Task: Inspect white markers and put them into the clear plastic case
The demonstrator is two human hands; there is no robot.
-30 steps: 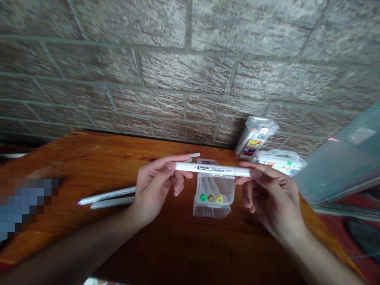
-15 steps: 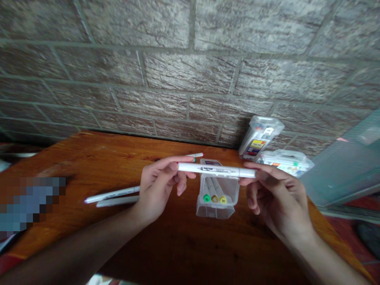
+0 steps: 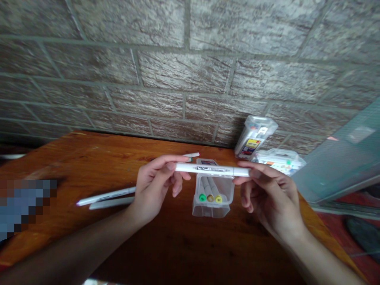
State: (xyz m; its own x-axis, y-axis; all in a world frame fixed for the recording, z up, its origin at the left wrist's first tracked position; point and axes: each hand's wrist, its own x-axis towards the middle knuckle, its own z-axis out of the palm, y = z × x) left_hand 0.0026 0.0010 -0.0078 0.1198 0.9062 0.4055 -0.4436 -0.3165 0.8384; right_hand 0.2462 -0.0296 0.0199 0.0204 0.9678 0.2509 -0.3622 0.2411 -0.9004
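A white marker (image 3: 212, 169) with black print is held level above the table, one end in each hand. My left hand (image 3: 157, 186) pinches its left end between thumb and fingers. At the other end, the thumb and index finger of my right hand (image 3: 274, 198) close on the marker. Behind and below it lies a clear plastic case (image 3: 211, 209), open, with three markers (image 3: 210, 190) inside showing green, brown and yellow ends. The fingertips cover both ends of the held marker.
Loose markers (image 3: 107, 196) lie on the wooden table (image 3: 97, 158) left of my wrist. More markers (image 3: 192, 155) lie behind my left hand. Against the brick wall (image 3: 166, 67) stand a clear marker case (image 3: 253, 136) and a second case (image 3: 280, 160). A glass panel (image 3: 341, 158) rises at right.
The view has shifted slightly, so everything appears a little further left. Both hands keep their hold on the white marker.
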